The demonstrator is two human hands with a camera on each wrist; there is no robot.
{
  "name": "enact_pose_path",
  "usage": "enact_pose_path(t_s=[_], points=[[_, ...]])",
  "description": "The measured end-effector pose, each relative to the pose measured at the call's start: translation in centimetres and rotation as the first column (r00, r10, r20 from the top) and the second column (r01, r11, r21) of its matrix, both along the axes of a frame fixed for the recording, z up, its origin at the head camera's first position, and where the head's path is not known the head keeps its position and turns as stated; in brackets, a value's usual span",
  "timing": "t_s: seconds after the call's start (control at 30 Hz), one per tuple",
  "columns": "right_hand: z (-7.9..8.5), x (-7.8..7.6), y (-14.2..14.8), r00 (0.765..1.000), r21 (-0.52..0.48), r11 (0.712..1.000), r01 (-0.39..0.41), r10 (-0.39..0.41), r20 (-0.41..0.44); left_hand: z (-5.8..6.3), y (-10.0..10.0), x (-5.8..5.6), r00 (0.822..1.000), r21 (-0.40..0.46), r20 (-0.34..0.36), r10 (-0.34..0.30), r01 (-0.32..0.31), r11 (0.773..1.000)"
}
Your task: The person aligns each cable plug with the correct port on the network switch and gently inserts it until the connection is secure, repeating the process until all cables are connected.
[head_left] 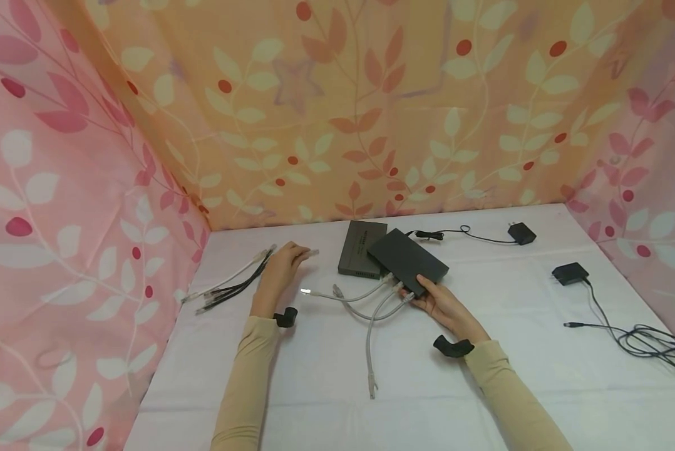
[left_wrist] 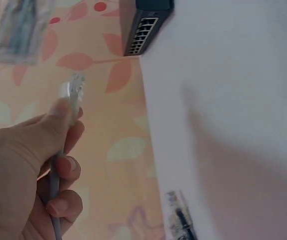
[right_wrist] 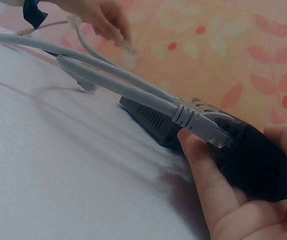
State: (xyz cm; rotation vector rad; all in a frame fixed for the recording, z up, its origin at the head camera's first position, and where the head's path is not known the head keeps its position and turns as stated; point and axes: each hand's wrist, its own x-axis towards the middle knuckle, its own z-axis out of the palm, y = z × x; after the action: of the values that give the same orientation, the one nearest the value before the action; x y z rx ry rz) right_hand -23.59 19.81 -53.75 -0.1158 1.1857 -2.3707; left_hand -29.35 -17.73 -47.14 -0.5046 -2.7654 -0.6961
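Observation:
In my left hand (head_left: 281, 269) a grey Ethernet cable (left_wrist: 55, 182) is pinched just behind its clear plug (left_wrist: 75, 95), which points up past the thumb. My right hand (head_left: 444, 307) grips a black network switch (head_left: 407, 260) by its near corner, tilted and raised at the near side. Several grey Ethernet cables (head_left: 365, 316) are plugged into its port side, their free ends trailing over the table. One boot and plug (right_wrist: 198, 125) shows close beside my right fingers. Partly behind the held switch, a second network switch (head_left: 360, 247) lies flat.
Left of my left hand lie several black cables (head_left: 238, 288) and a white cable (head_left: 227, 275). To the right are two black power adapters, one at the back (head_left: 521, 233) and one nearer (head_left: 570, 274) with a coiled cord (head_left: 647, 344). Patterned cloth (head_left: 292, 156) walls the white table.

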Motion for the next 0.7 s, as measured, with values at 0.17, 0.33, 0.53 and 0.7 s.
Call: enact_pose_path(t_s=[0.17,0.33,0.53,0.7], points=[[0.0,0.0,0.1,1.000,0.009,1.000,0.008,-0.008,-0.004,1.1,0.1,0.4,0.997,-0.020,-0.052,-0.050,0.049,0.999],[0.0,0.0,0.1,1.000,0.013,1.000,0.011,-0.011,-0.005,2.1,0.9,0.8,0.993,-0.043,-0.083,-0.079,0.075,0.996],[0.1,0.0,0.0,1.000,0.024,1.000,0.006,-0.006,-0.006,2.6,2.2,1.2,0.994,-0.068,-0.026,-0.104,0.102,0.992],[0.1,0.0,-0.1,1.000,0.031,0.999,0.007,-0.007,-0.001,2.8,3.1,1.8,0.991,-0.041,0.026,-0.133,0.134,0.990]])
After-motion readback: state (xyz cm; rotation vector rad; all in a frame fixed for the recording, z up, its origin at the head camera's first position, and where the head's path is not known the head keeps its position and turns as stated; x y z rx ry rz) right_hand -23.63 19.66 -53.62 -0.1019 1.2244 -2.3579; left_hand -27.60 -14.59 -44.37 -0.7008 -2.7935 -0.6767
